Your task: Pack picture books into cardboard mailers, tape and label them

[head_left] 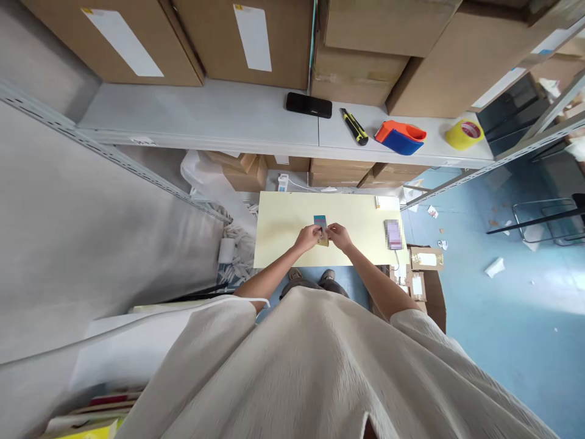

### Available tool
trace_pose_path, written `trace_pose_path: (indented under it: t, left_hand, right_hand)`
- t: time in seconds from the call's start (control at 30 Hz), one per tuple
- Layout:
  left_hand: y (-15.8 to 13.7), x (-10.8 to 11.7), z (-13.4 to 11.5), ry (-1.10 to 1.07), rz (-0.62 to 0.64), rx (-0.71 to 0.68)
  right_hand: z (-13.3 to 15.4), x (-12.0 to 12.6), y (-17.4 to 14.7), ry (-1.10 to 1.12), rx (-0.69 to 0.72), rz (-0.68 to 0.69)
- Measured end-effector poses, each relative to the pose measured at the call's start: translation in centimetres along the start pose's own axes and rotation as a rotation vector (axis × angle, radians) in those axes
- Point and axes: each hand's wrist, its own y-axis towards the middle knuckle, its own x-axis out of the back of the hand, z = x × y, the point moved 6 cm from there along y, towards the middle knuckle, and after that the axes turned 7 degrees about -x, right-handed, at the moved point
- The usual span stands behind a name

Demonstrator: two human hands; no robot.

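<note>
Over the pale yellow table (pixel 283 213), both hands meet at a small flat packet (pixel 320 219), blue at its far end and tan at its near end. My left hand (pixel 309 237) pinches its left side with closed fingers. On the other side, my right hand (pixel 339 236) has its fingertips closed on the right edge. Part of the packet is covered by the fingers, and its print is too small to read.
A phone-like device (pixel 393 235) with a cable lies at the table's right. On the shelf (pixel 205 116) ahead are a black phone (pixel 309 105), a utility knife (pixel 354 127), a tape dispenser (pixel 401 136) and yellow tape (pixel 464 133). Cardboard boxes (pixel 256 36) stand behind them.
</note>
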Motion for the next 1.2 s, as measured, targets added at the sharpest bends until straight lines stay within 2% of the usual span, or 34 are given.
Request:
trace_pose_path:
  t: [0.13,0.27,0.37,0.5,0.63,0.83,0.93,1.03,1.2]
  left_hand:
    - [0.9,0.7,0.5,-0.018,-0.047,-0.004]
    - [2.0,1.9,1.3,-0.05,-0.132,0.015]
    - [2.5,2.6,2.3,-0.1,-0.218,0.086]
    - [2.9,2.6,3.6,-0.264,-0.28,0.211]
    - [3.2,1.5,4.2,-0.452,-0.258,0.308]
    - [3.5,1.9,4.1,-0.333,-0.251,0.264]
    - [3.5,2.3,4.4,-0.278,-0.287,0.291]
    - [3.7,2.3,3.9,-0.255,-0.307,0.239]
    - [3.9,0.7,2.6,-0.319,-0.193,0.134]
  right_hand:
    - [1.0,-1.2,0.1,-0.016,0.045,0.054]
    - [2.1,-1.2,0.7,-0.024,0.037,0.097]
    - [2.3,-0.5,1.5,-0.02,0.022,0.089]
    - [1.6,1.0,2.5,-0.041,-0.046,-0.026]
    - [0.9,0.8,2.9,-0.013,-0.134,0.035]
    - [1.3,1.4,3.0,0.077,-0.106,0.018]
    - [1.7,1.9,3.0,0.05,-0.078,0.026]
    - [1.9,2.2,2.9,0.019,-0.061,0.012]
    - [1.9,1.7,2.5,0.027,-0.028,0.008]
